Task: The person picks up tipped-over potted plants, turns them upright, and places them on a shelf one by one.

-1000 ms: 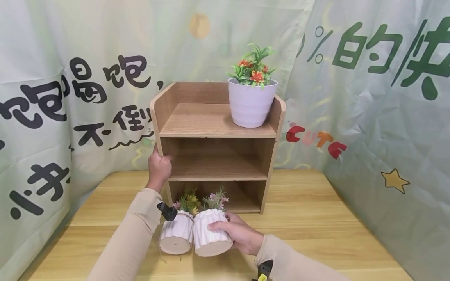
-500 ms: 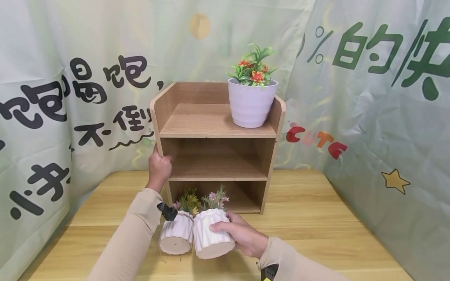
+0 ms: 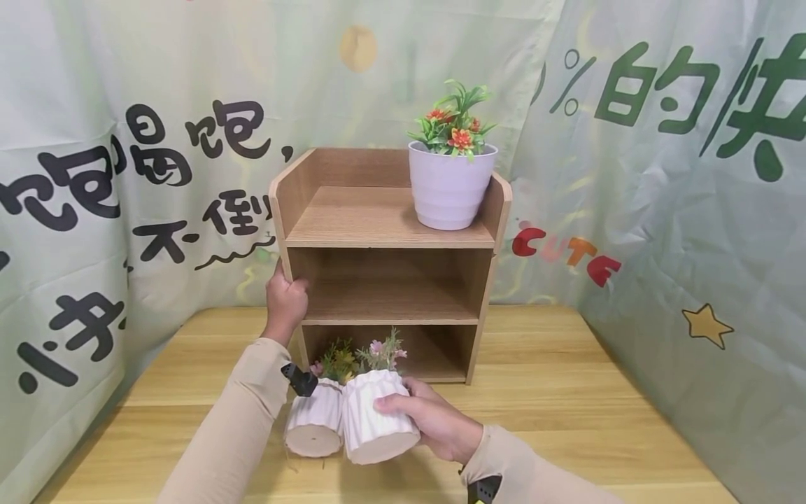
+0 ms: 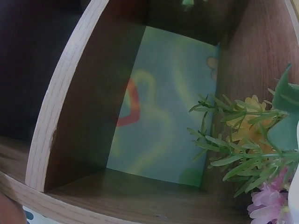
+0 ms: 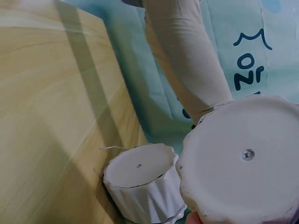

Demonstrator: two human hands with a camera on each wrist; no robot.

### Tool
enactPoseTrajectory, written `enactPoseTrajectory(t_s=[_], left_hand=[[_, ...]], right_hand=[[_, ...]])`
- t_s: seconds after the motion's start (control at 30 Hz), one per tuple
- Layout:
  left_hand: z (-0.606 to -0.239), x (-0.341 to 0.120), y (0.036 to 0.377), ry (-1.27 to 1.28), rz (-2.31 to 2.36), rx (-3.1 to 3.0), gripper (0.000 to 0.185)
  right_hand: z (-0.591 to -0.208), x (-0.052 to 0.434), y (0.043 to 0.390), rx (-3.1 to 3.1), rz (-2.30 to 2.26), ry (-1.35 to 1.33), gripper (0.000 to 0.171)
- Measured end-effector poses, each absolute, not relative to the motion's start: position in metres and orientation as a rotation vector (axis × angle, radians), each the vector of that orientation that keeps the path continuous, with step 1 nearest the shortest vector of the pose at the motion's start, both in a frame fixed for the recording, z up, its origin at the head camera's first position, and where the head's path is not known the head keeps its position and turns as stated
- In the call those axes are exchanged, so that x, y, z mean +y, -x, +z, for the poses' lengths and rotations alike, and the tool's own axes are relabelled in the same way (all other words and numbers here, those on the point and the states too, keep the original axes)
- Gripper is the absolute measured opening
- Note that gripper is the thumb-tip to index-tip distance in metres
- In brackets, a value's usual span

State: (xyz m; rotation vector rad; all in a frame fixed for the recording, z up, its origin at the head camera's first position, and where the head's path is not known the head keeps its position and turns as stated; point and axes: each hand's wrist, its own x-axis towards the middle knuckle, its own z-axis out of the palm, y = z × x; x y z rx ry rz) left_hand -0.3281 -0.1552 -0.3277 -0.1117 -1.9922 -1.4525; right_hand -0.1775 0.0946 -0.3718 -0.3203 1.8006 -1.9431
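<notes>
My right hand grips a white ribbed flower pot with pink flowers, thumb across its near side. The pot tips away from me, and its flat base fills the right of the right wrist view. Just left of it, a second white pot with yellow and pink flowers lies tipped over, its base toward me, partly behind the held one. Farther back, my left hand holds the left side panel of a wooden shelf, its other fingers hidden behind the panel. Both plants' tops point at the shelf's lowest compartment.
A pale lilac pot with orange flowers stands on the shelf's top right. Under everything is a light wooden table. Printed cloth curtains hang close around the back and sides.
The right hand has shifted slightly right, and the pot it holds has risen a little and swung left, covering more of the other pot. My left hand and the shelf stay put.
</notes>
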Motion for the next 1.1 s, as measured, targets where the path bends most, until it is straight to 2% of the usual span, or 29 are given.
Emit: enactPoseTrajectory(t_s=[0.23,1.1], left_hand=[[-0.327,-0.155,0.328,0.123,-1.449,-2.003,0.055],[-0.329,-0.156,0.33,0.123,-1.449,-1.989,0.056]], right_hand=[[-0.364,0.095,0.176,1.748,-1.985,0.342,0.056],[-0.329,0.094,0.17,1.712,-2.064,0.444,0.054]])
